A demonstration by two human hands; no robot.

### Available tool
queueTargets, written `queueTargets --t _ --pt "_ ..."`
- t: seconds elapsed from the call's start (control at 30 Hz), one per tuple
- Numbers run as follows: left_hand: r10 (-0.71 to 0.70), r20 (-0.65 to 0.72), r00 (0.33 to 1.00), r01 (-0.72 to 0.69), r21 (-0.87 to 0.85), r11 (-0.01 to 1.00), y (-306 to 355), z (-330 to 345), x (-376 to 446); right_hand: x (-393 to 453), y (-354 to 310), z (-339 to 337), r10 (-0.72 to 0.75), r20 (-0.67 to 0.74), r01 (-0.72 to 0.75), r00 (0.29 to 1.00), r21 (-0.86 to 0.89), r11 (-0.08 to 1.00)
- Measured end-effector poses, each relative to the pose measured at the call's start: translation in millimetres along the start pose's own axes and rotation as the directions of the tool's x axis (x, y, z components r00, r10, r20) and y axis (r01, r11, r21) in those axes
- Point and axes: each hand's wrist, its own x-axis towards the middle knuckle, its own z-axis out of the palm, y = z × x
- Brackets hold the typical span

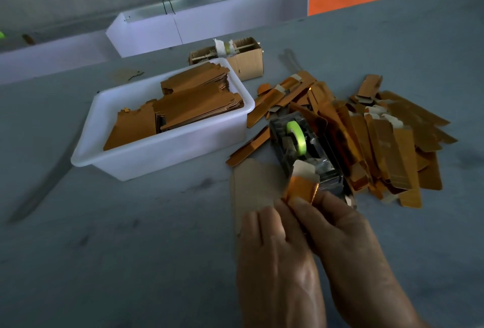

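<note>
Midway, we are folding one carton [301,186] by the dispenser [296,141].
From the left: the tub [162,154] on the tabletop [131,249] holds stacked flat blanks [193,102], plenty left to do by our guess. Our left hand [272,246] and right hand [340,230] each keep a pinching grip on the carton, just before the dispenser. Rightmost lies a pile [392,139], seemingly done.

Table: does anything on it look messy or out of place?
Yes. The gold cartons right of the tape dispenser lie in a loose, crisscrossed heap, some touching it, unlike the neat stacks in the white tub. Nothing looks spilled or torn.
</note>
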Motion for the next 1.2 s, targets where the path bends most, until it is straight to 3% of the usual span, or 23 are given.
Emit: queueTargets --t 0.17,0.23,0.3,0.37,0.4,0.47,0.57,0.67,0.77,0.83,1.07,1.2 --pt "0.007 -0.143 0.99 -0.031 -0.163 0.986 -8 11 -7 4 3 0 -0.003 -0.052 -0.002 0.999 -0.095 0.995" --pt "-0.056 -0.16 0.986 -0.003 -0.347 0.938 -14 9 -5 6 3 0 -0.002 -0.072 -0.002 0.997 -0.058 0.998" --pt "-0.251 -0.08 0.965 0.142 -0.645 0.751 -20 4 1 7 2 -1 0.012 -0.05 -0.012 0.999 0.018 1.0" --pt "-0.366 0.179 0.913 0.338 -0.834 0.436 -29 5 4 6 0 -1 0.013 -0.026 -0.011 1.0 0.077 0.997" --pt "-0.351 0.293 0.889 0.408 -0.855 0.32 -34 4 6 5 -1 0 0.019 -0.014 -0.017 1.0 0.098 0.995" --pt "-0.27 0.463 0.844 0.518 -0.835 0.189 -41 1 10 3 -2 0 0.061 0.0 -0.061 0.998 0.138 0.989" --pt "-0.047 0.618 0.785 0.618 -0.786 -0.017 -46 -6 10 3 -5 -3 0.15 0.016 -0.151 0.989 0.129 0.98" --pt "-0.021 0.637 0.771 0.635 -0.77 -0.06 -47 -7 10 3 -10 -9 0.067 0.021 -0.065 0.998 -0.054 0.996" --pt "-0.157 0.59 0.792 0.576 -0.807 -0.131 -48 -5 15 8 -22 -25 -0.291 -0.111 0.235 0.95 -0.357 0.904" --pt "-0.189 0.571 0.799 0.539 -0.819 -0.199 -48 -6 19 19 -27 -40 -0.409 -0.206 0.281 0.889 -0.46 0.843" --pt "-0.243 0.562 0.791 0.486 -0.818 -0.308 -30 -10 33 51 -28 -48 -0.338 -0.079 0.186 0.938 -0.707 0.682" --pt "-0.259 0.528 0.809 0.469 -0.845 -0.258 -18 -9 38 53 -28 -46 -0.324 -0.046 0.183 0.945 -0.747 0.639"
